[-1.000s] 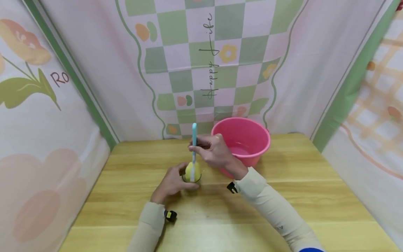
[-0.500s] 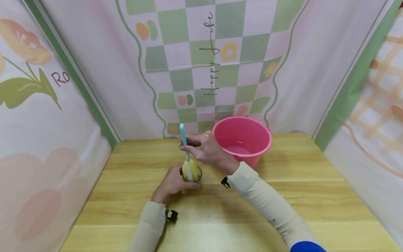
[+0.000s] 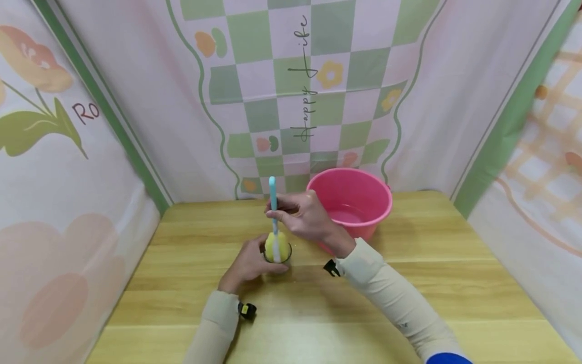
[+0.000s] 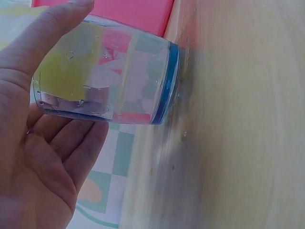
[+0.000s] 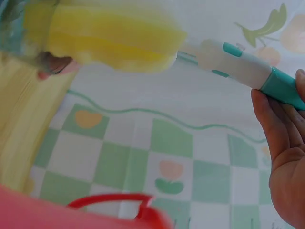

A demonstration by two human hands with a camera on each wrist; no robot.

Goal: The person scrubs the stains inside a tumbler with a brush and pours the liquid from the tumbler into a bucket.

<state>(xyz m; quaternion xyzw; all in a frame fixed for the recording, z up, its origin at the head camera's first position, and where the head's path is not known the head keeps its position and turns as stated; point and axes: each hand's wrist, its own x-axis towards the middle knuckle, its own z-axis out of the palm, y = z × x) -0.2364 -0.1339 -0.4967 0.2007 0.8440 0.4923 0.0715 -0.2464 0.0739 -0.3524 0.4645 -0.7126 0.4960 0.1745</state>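
A clear glass [image 4: 138, 76] with a blue-tinted base stands on the table, water drops on its wall. My left hand [image 3: 250, 263] grips it, thumb on one side and fingers on the other. Partly inside the glass is a yellow sponge head [image 3: 283, 246], its upper part above the rim; in the right wrist view the sponge [image 5: 114, 36] bulges out of the glass mouth. My right hand [image 3: 305, 216] pinches the teal and white handle [image 3: 273, 194] between thumb and fingers, above the sponge. The handle stands nearly upright.
A pink bucket [image 3: 350, 226] stands at the back of the wooden table [image 3: 318, 313], just right of and behind my right hand. Patterned cloth [image 3: 291, 101] hangs behind the table and at both sides. Small wet drops lie on the tabletop beside the glass.
The handle and my right hand shifted left, then partly back right, and the handle went from leaning left to nearly upright. My left hand and the glass have stayed nearly in place.
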